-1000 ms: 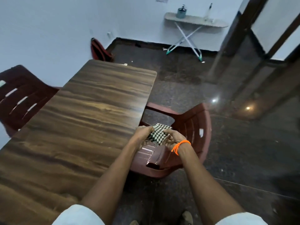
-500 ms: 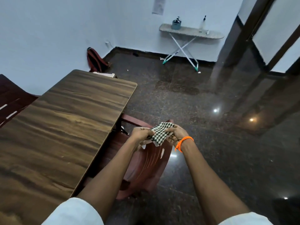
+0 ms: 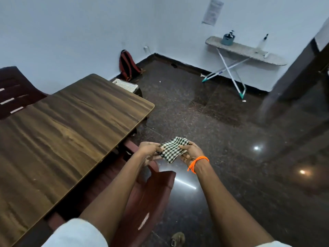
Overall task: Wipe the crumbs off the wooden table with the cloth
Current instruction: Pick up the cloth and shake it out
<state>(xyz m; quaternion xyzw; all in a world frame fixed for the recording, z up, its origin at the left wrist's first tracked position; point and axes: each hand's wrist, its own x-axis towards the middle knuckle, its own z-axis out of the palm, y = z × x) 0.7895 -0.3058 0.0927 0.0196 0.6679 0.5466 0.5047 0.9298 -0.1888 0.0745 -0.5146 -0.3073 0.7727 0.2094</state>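
Observation:
A folded green-and-white checked cloth [image 3: 173,149] is held in the air between both hands, to the right of the wooden table [image 3: 58,132]. My left hand [image 3: 149,152] pinches its left edge and my right hand [image 3: 191,152], with an orange wristband, grips its right edge. The cloth hangs over the dark floor, beyond the table's right edge and above a red plastic chair [image 3: 151,196]. A few tiny pale specks show on the near part of the tabletop.
A second dark red chair [image 3: 16,91] stands at the table's far left. A white basket [image 3: 125,85] and a red backpack [image 3: 127,65] lie past the table's far end. An ironing board [image 3: 245,50] stands by the back wall. A dark door frame [image 3: 292,81] rises at right.
The view has swung right and the table has shifted left in the frame. Both hands, still holding the cloth, have moved from over the chair seat to past its backrest, above the floor.

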